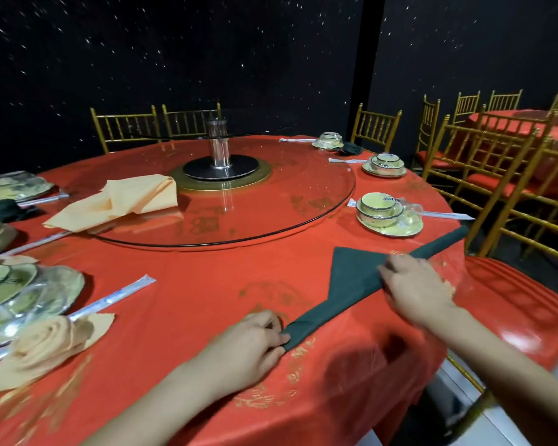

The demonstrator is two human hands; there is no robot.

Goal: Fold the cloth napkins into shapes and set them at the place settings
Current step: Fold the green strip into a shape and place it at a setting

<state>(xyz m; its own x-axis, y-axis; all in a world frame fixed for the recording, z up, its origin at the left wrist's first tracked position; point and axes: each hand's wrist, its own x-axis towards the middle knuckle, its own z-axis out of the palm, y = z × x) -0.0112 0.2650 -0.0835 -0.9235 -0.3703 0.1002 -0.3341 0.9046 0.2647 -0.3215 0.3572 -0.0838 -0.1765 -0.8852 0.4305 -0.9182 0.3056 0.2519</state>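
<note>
A dark green napkin (355, 278) lies on the red tablecloth (187, 304), folded to a triangle and rolled along its long edge from near left to far right. My left hand (255, 342) pinches the near end of the roll. My right hand (416, 288) rests on the roll's middle with fingers curled over it. A peach napkin folded into a rose (45, 342) sits at the left place setting. Loose peach napkins (123, 201) lie on the glass turntable (271, 220).
Wrapped bowl-and-plate sets (387, 214) with wrapped chopsticks (110, 300) ring the table. A folded dark napkin (351, 148) lies at a far setting, another at the left (4, 209). Gold chairs (496, 175) stand on the right, a red stool (522, 313) right of my arm.
</note>
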